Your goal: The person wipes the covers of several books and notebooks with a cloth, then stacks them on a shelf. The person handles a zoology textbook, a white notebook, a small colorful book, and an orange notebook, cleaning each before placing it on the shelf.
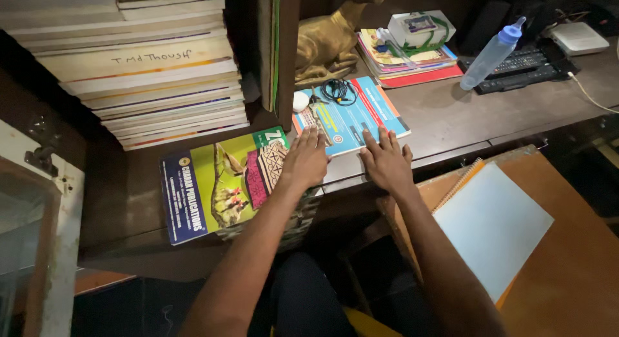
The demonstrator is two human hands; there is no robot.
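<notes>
Left hand: your left hand lies flat, fingers spread, gripping nothing, bridging the green book and blue booklet.
Right hand: your right hand rests open, fingertips on that booklet's near edge.
Beyond fingertips: black earphones.

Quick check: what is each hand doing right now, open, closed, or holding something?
Left hand: open, flat across the green book and blue book.
Right hand: open, flat on the blue book's edge, holding nothing.
</notes>
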